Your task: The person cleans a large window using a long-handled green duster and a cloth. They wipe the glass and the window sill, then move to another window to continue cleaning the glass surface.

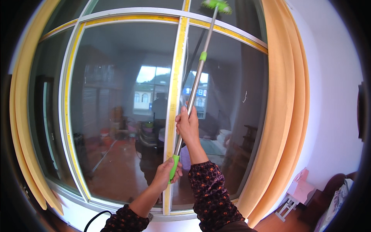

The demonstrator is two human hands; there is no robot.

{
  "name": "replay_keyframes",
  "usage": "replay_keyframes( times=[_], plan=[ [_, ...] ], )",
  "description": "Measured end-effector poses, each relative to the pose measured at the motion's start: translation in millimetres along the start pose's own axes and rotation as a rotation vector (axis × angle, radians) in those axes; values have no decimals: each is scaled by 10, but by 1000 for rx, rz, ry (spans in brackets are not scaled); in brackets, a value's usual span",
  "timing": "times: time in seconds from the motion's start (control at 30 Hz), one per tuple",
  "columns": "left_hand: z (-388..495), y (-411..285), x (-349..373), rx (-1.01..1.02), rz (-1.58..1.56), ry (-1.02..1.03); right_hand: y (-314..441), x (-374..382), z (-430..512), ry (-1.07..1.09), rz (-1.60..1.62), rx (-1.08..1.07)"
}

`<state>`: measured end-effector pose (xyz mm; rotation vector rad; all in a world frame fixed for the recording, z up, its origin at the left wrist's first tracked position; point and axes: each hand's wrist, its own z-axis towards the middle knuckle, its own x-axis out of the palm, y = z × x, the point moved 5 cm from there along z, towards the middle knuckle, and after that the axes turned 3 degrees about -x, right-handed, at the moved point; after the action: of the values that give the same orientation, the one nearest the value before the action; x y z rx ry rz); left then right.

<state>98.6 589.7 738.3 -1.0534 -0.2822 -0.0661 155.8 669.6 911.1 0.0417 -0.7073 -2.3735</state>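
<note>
A telescopic metal mop pole (pixel 198 76) slants upward across the window. My left hand (pixel 166 171) is closed around its green grip (pixel 174 168) at the lower end. Higher up, my right hand (pixel 187 123) grips the bare metal shaft. A green locking collar (pixel 203 56) joins the two tube sections. At the top, the fluffy green mop head (pixel 217 5) is over the upper right glass pane (pixel 229 16); whether it touches the glass I cannot tell. Behind my hands runs the white window mullion (pixel 175 95) with a yellow printed strip.
Orange curtains hang at the left (pixel 27 116) and right (pixel 285 110) of the window. A pink child's seat or desk (pixel 301 190) stands at lower right, near a dark sofa (pixel 333 185). A black cable (pixel 95 217) curves at lower left. The large pane (pixel 116 87) reflects a room.
</note>
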Motion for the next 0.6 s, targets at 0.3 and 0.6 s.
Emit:
replay_keyframes(
  times=[0.3, 0.6],
  plan=[
    [645, 341, 428, -207, 100, 108, -151, -1058, 189, -273, -126, 51],
    [796, 284, 609, -193, 91, 137, 26, -1306, 379, -272, -251, -6]
  ],
)
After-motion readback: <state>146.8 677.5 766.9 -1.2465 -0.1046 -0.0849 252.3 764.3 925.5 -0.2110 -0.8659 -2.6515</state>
